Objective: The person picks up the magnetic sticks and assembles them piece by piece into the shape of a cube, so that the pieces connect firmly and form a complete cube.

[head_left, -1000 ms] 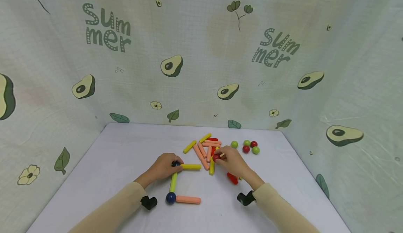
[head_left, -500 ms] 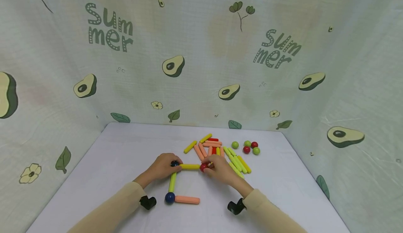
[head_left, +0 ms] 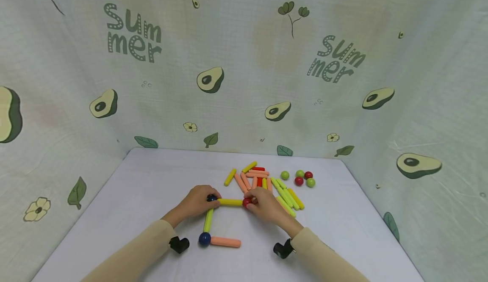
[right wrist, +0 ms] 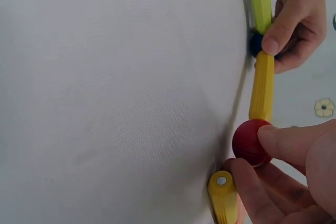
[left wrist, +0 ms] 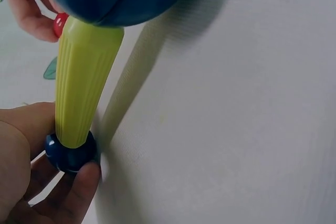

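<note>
Evidently joined at a yellow rod's [right wrist: 262, 87] right-hand end, the red ball [right wrist: 245, 139] is pinched between thumb and fingers of the right hand [head_left: 264, 205], parted only to its width. The left hand [head_left: 200, 201] curls its fingers round the far blue ball [head_left: 211, 197] at the rod's other end. From there a lime rod [head_left: 208, 220] runs to the near blue ball [head_left: 204, 239], which a salmon rod [head_left: 225, 242] touches. A sideways push on the red ball could swing the yellow rod and skew this shape; a loose yellow rod [right wrist: 224, 203] just beside the right fingers might be knocked, or cling if the silvery dot on its end is magnetic. More loose rods [head_left: 287, 197] and green and red balls [head_left: 299, 181] lie on the white surface [head_left: 152, 180], walled behind and at both sides by cloth [head_left: 236, 53] printed with avocados, leaves and "summer".
</note>
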`<state>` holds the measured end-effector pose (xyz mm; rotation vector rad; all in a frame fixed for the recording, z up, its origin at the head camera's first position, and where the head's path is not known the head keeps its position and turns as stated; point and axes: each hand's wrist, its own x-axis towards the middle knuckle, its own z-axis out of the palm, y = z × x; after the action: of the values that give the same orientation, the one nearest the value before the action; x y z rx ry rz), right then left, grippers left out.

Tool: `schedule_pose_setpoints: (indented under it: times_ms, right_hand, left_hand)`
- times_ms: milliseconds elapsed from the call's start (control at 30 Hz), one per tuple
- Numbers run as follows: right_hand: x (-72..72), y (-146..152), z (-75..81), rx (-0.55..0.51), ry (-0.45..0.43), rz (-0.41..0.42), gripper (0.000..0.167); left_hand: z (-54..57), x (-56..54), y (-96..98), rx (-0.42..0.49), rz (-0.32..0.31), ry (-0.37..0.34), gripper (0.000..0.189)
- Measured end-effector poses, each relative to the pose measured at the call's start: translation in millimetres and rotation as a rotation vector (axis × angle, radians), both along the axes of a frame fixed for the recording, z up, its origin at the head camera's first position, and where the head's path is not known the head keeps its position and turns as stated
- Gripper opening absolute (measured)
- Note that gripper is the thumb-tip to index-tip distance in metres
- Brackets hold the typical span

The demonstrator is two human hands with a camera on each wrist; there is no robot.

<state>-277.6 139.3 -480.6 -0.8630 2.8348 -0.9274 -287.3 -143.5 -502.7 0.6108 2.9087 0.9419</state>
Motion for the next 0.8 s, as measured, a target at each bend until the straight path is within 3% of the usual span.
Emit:
schedule_pose_setpoints:
  times_ms: [800]
  right_hand:
    - [-8.4, -2.0, -0.6, 0.097, 0.037, -0.021, 0.029]
  left_hand:
    - [0.3, -1.1, 2.2, -0.014, 0.043, -0.005, 0.013]
